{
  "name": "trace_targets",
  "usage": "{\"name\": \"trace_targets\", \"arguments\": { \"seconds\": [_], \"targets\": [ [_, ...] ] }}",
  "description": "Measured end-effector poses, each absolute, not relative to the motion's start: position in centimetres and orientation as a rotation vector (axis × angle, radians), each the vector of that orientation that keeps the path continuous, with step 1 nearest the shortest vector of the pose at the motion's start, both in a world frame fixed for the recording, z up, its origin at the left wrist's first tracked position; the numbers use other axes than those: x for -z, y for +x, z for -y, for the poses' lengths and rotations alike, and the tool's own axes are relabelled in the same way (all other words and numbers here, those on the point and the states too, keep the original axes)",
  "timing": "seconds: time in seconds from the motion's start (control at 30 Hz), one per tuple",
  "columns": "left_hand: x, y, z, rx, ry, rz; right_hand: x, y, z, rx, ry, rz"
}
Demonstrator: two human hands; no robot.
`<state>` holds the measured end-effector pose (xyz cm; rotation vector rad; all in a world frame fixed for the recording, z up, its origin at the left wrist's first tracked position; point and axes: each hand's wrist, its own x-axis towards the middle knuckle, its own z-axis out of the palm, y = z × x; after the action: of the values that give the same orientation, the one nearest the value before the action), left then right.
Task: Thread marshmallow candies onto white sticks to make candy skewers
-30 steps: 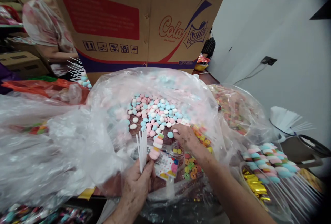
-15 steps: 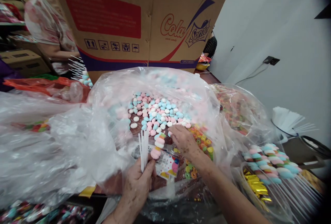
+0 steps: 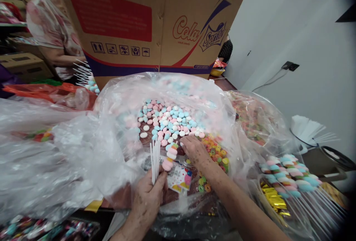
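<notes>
My left hand [image 3: 150, 194] is closed around a bundle of white sticks [image 3: 155, 159] and a candy skewer [image 3: 170, 155]. Pink and white marshmallows are threaded on that skewer, with orange and green gummy rings between them. My right hand [image 3: 197, 152] reaches to the near edge of a loose pile of pink, blue and white marshmallows [image 3: 167, 122]. Its fingers are bent together, with a pale marshmallow [image 3: 182, 144] at the tips. Beside and partly under the right forearm lie yellow, orange and green gummy rings [image 3: 215, 150]. A printed card [image 3: 179, 179] lies below the skewer.
A large cardboard box [image 3: 125, 18] stands behind the clear plastic bag [image 3: 119, 85] around the marshmallows. Finished candy skewers [image 3: 292, 174] lie at right beside gold ties [image 3: 275, 198]. Farther back stands a container of white sticks [image 3: 304, 131]. Another person [image 3: 52, 29] is at far left.
My right hand has shifted very slightly left, its fingers drawing closer at the marshmallow pile. My left hand still holds the sticks and skewer, almost unmoved.
</notes>
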<state>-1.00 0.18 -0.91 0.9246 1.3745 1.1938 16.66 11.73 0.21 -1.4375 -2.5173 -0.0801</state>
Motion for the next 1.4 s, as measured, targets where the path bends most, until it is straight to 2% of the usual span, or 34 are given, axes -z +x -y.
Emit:
{"name": "trace_targets", "arguments": {
  "seconds": [0.4,0.7,1.03,1.3,1.4],
  "targets": [
    [0.4,-0.9,-0.2,-1.193,0.898,-1.385,-0.4,16.7,-12.1,0.034,-1.487,2.482],
    [0.4,-0.9,-0.3,-1.178,0.916,-1.379,-0.7,16.5,-11.5,0.243,-1.369,2.562],
    [1.1,-0.9,-0.1,-1.191,0.922,-1.382,-0.1,17.4,-11.6,0.018,-1.263,2.489],
    [1.0,-0.9,-0.3,-1.171,0.922,-1.373,-2.3,17.1,-10.9,-0.642,-1.407,2.245],
    [1.3,-0.9,-0.4,-1.188,0.928,-1.366,-2.2,17.5,-11.4,-0.432,-1.434,2.329]
  ]
}}
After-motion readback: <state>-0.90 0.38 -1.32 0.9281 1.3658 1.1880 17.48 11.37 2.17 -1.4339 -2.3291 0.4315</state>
